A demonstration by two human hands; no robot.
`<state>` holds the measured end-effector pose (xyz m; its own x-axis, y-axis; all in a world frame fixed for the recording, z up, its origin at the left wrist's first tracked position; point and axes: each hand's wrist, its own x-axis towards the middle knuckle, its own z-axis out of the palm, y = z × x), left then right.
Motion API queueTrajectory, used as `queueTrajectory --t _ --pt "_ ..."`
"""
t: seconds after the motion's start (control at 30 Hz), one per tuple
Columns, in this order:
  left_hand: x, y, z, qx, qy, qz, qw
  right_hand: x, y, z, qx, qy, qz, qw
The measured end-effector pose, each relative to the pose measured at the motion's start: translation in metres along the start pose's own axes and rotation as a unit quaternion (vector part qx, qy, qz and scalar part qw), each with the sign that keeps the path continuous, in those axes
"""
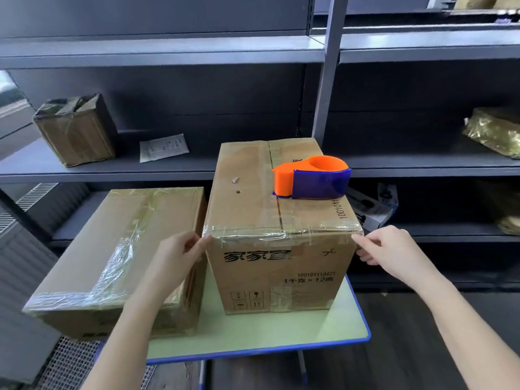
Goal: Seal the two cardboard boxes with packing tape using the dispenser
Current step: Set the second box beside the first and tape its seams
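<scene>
Green table [253, 333]: left hand [180, 257] and right hand [391, 249], fingers [365, 256] loosely curved, against tall box [281, 266] corners.

Soft, even indoor light falls on the tall brown cardboard box [281, 266], and shadows around it are faint. Clear packing tape [253, 236] on its near top edge and on the flat brown cardboard box [92, 249] left of it glints white. Behind it, dark grey metal shelving [168, 52] sits dim, its lines bowed by wide-angle distortion.
</scene>
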<state>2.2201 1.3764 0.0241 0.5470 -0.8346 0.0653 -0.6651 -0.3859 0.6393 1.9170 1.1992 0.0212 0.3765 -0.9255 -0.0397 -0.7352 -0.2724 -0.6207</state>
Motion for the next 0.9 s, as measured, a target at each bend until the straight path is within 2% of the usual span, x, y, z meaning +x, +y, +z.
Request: queueTrajectory --t 0.13,0.33,0.47,0.57,0.63,0.7,0.77,0.9 --pt "0.000 -0.005 0.001 -0.043 0.002 0.002 0.999 0.004 -0.005 -0.010 0.067 -0.045 0.005 0.997" --pt "0.002 -0.017 0.005 -0.092 0.033 0.014 0.995 0.002 -0.003 -0.007 0.211 -0.064 0.027 0.975" --pt "0.003 -0.025 0.011 -0.065 0.073 0.077 0.992 0.007 0.008 -0.013 0.140 -0.090 -0.030 0.986" --pt "0.006 -0.035 0.018 0.038 0.130 0.168 0.976 0.013 0.013 -0.015 0.085 -0.081 -0.053 0.992" --pt "0.010 -0.045 0.023 0.070 0.151 0.181 0.969 0.016 0.013 -0.016 0.033 -0.057 -0.067 0.996" --pt "0.014 -0.050 0.027 0.026 0.153 0.153 0.976 0.019 0.016 -0.019 -0.009 -0.031 -0.075 0.997" --pt "0.018 -0.050 0.030 -0.065 0.136 0.123 0.981 0.022 0.019 -0.021 -0.017 -0.023 -0.078 0.997" --pt "0.024 -0.043 0.036 -0.180 0.086 0.056 0.978 0.031 0.023 -0.018 0.030 -0.049 -0.094 0.994"
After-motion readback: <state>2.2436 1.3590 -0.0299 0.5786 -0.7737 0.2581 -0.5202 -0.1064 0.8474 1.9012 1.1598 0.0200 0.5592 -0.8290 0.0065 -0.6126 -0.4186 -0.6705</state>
